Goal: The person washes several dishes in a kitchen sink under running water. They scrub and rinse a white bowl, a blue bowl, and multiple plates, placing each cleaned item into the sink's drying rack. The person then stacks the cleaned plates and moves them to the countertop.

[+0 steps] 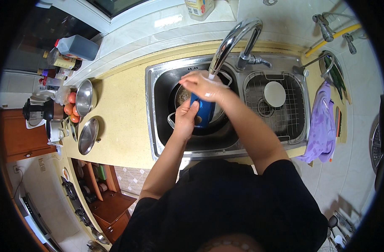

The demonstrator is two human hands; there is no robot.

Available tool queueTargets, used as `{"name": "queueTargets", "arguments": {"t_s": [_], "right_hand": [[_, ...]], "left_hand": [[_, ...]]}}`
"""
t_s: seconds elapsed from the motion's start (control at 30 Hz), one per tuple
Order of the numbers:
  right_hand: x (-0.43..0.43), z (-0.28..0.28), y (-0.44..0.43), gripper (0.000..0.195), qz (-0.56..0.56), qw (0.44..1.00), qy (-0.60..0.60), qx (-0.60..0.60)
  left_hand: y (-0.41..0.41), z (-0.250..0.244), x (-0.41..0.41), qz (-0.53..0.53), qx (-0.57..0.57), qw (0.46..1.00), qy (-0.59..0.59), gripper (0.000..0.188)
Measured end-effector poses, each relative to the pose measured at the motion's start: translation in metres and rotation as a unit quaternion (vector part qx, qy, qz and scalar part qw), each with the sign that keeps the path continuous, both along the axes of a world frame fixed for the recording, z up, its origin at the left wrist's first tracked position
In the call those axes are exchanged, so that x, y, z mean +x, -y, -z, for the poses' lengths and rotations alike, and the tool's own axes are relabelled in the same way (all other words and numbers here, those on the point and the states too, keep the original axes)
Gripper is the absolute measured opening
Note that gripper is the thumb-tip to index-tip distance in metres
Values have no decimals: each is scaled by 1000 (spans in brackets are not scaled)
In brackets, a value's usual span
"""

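Observation:
My left hand [185,119] grips a blue object [206,114], its thumb lying on the near face. The exact kind of this object is unclear, since my hands and arm cover part of it. My right hand [206,86] stretches flat above its upper end, fingers extended, wet under water from the chrome faucet [217,56]. Its palm side is hidden. Below both hands, a metal pot with two loop handles [171,121] sits in the left basin of the steel sink [162,138]; most of its inside is covered.
In the right basin, a white bowl [275,94] rests on a wire rack [292,121]. A purple cloth [321,126] hangs over the right counter edge. On the left counter stand a steel bowl [85,97], a round metal lid [88,136], tomatoes [68,109] and several bottles [64,60].

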State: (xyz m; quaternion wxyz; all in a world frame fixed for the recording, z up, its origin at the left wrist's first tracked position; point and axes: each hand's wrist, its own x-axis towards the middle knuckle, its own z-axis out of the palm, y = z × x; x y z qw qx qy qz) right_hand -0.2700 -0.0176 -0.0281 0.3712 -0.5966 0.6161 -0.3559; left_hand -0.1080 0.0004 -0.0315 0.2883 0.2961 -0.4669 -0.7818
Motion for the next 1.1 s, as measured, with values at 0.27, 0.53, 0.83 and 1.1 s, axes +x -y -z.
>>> {"name": "queueTargets", "arguments": {"t_s": [0.27, 0.53, 0.83, 1.1], "right_hand": [[-49, 85, -17, 40, 140, 671, 704, 183], [-17, 98, -61, 51, 173, 667, 715, 117], [59, 84, -76, 69, 277, 420, 857, 112], [28, 64, -104, 74, 218, 700, 678, 54]], "left_hand": [[9, -20, 17, -27, 92, 993, -75, 38], [8, 12, 7, -117, 220, 964, -94, 40], [4, 29, -26, 39, -258, 956, 134, 19], [8, 21, -5, 156, -682, 666, 261, 12]]}}
